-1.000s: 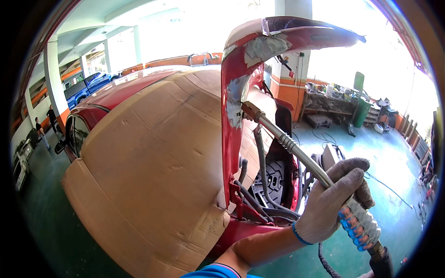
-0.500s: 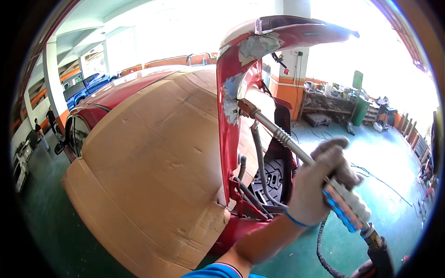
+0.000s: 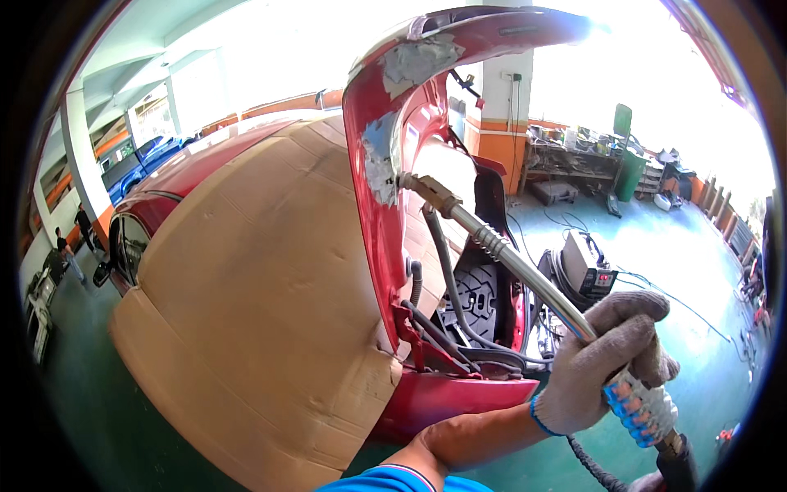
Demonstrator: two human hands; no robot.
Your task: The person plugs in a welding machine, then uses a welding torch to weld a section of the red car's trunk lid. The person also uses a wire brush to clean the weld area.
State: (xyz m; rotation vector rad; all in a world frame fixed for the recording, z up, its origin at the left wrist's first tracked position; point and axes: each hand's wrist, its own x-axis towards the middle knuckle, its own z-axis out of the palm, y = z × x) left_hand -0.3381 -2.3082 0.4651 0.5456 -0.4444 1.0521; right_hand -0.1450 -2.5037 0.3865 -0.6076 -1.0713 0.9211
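Note:
A slide-hammer dent puller [image 3: 533, 279] with a long metal shaft and a spring crosses the view. Its brass-coloured head [image 3: 433, 193] meets the edge of a raised red car panel [image 3: 369, 238], beside patches of bare metal and grey filler [image 3: 381, 168]. My gloved left hand [image 3: 602, 361] is closed round the shaft, just ahead of a clear, ridged, blue-and-orange grip [image 3: 639, 407]. Of my right hand [image 3: 648, 483], only a gloved sliver shows at the lower edge, by the black rear end of the puller [image 3: 676, 466]; its fingers are hidden.
Brown cardboard [image 3: 246, 271] covers the red car left of the panel. Hoses and a black wheel-shaped part [image 3: 475, 303] lie in the open bay. Behind my left hand stands a machine with coiled cables [image 3: 578, 266]. A cluttered bench [image 3: 570, 164] is farther back; two people [image 3: 74, 238] stand far left.
My left hand has moved back from the panel, towards the lower right, and more of the shaft shows. The view has shifted, and the machine on the floor has come into sight.

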